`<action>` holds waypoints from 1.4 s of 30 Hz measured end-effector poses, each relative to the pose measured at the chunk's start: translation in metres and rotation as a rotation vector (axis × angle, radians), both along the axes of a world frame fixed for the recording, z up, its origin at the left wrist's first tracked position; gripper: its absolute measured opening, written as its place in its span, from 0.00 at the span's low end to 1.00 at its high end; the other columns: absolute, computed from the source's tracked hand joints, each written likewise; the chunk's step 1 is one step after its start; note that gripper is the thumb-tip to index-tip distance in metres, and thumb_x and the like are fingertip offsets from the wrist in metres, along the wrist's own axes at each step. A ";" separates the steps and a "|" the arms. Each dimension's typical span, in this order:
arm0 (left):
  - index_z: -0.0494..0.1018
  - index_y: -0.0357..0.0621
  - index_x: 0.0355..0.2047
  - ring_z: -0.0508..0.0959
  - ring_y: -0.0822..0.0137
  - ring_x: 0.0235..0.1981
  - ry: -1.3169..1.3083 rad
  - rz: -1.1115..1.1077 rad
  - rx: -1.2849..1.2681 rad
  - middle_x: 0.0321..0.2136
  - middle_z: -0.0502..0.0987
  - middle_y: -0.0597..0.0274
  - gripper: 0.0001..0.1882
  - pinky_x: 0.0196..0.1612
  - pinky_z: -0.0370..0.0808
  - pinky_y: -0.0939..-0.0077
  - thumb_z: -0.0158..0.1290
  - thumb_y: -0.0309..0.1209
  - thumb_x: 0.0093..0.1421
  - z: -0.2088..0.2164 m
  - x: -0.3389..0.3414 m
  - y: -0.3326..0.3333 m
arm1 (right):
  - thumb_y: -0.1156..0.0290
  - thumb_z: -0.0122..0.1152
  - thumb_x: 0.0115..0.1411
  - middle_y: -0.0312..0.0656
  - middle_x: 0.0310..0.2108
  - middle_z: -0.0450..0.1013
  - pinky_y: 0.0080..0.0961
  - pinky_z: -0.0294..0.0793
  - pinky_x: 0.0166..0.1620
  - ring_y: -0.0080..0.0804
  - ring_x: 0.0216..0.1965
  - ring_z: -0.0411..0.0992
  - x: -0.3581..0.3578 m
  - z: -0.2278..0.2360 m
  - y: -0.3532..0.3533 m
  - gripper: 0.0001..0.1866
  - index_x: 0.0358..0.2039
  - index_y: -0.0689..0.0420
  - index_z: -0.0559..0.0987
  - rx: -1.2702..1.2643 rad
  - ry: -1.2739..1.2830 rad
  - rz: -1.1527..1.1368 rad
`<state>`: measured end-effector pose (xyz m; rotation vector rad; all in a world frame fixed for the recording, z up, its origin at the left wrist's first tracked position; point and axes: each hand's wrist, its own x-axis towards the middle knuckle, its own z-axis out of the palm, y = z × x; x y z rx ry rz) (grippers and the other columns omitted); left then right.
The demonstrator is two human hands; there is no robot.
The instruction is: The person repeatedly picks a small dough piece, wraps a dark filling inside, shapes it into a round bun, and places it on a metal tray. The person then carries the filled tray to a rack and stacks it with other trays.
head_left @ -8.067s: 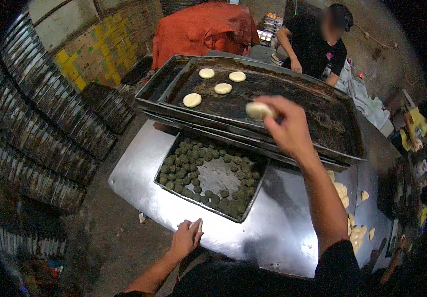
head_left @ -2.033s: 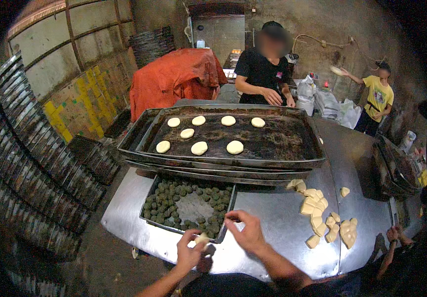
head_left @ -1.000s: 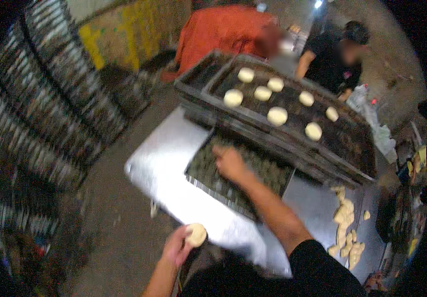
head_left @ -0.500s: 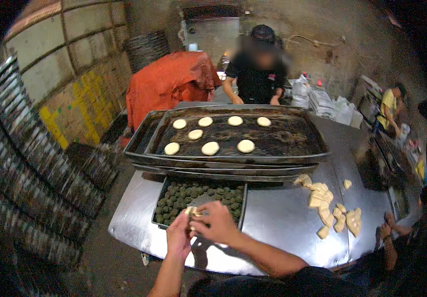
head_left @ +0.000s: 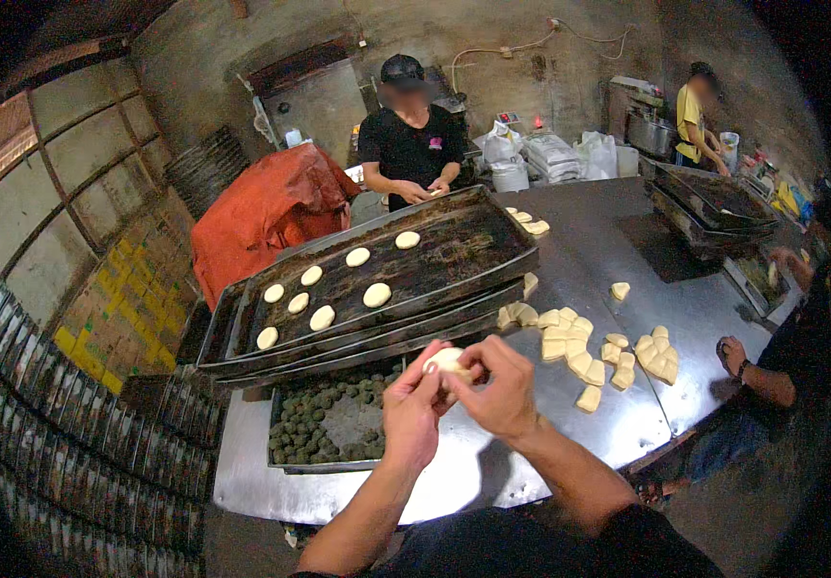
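Note:
A pale piece of dough point(head_left: 449, 360) is held up between my hands, over the right end of a shallow metal tray point(head_left: 327, 468) of small dark green balls point(head_left: 304, 424). My left hand point(head_left: 411, 414) cups it from below and the left. With bent fingers, my right hand point(head_left: 502, 390) pinches its right side. Whether anything is inside the dough is hidden. Beyond my hands, flat round dough pieces point(head_left: 377, 295) lie on the top one of several stacked black baking trays point(head_left: 454, 241).
Cut dough pieces point(head_left: 567, 342) lie on the steel table point(head_left: 627, 414) to the right. A co-worker in black point(head_left: 411, 144) stands behind the trays; another person's hand point(head_left: 731, 356) rests at the right edge. Racks point(head_left: 78, 433) stand left, near a red cloth cover point(head_left: 271, 212).
My view has swung, so the trays appear slanted. Both hands have moved to the right, off the middle of the ball tray. The dough in them now looks smoother and rounder.

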<state>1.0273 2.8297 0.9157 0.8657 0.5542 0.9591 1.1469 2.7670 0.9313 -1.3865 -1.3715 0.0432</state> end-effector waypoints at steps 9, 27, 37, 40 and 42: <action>0.68 0.35 0.62 0.80 0.65 0.45 0.000 0.080 0.056 0.50 0.79 0.54 0.20 0.49 0.77 0.71 0.47 0.29 0.72 0.014 0.016 0.001 | 0.77 0.73 0.44 0.44 0.34 0.74 0.34 0.75 0.42 0.42 0.40 0.75 0.009 0.012 -0.019 0.15 0.33 0.57 0.79 0.213 -0.191 -0.079; 0.71 0.37 0.53 0.73 0.76 0.29 0.474 -0.240 0.485 0.29 0.79 0.64 0.13 0.35 0.72 0.79 0.46 0.29 0.72 -0.033 0.008 0.018 | 0.81 0.66 0.46 0.47 0.41 0.74 0.32 0.76 0.43 0.42 0.42 0.74 0.033 -0.005 -0.044 0.16 0.39 0.57 0.81 -0.030 -0.552 0.068; 0.70 0.40 0.32 0.77 0.69 0.19 0.560 -0.550 -0.059 0.23 0.79 0.56 0.07 0.20 0.73 0.78 0.57 0.27 0.66 -0.261 0.027 0.006 | 0.83 0.62 0.56 0.47 0.46 0.77 0.30 0.75 0.51 0.39 0.49 0.76 0.068 -0.130 -0.107 0.11 0.40 0.61 0.83 -0.343 0.161 -0.079; 0.71 0.42 0.39 0.73 0.71 0.15 0.681 -0.479 -0.117 0.20 0.76 0.57 0.07 0.17 0.69 0.75 0.56 0.30 0.67 -0.274 0.026 0.003 | 0.70 0.53 0.64 0.51 0.56 0.72 0.38 0.60 0.63 0.44 0.60 0.67 0.088 -0.095 -0.061 0.20 0.55 0.62 0.74 -0.222 0.016 0.009; 0.71 0.42 0.41 0.70 0.72 0.13 0.667 -0.422 -0.171 0.18 0.74 0.59 0.09 0.16 0.67 0.75 0.55 0.35 0.68 -0.258 0.019 0.000 | 0.62 0.46 0.68 0.54 0.63 0.68 0.43 0.50 0.71 0.48 0.68 0.61 0.098 -0.066 -0.032 0.27 0.64 0.63 0.68 -0.050 -0.138 -0.013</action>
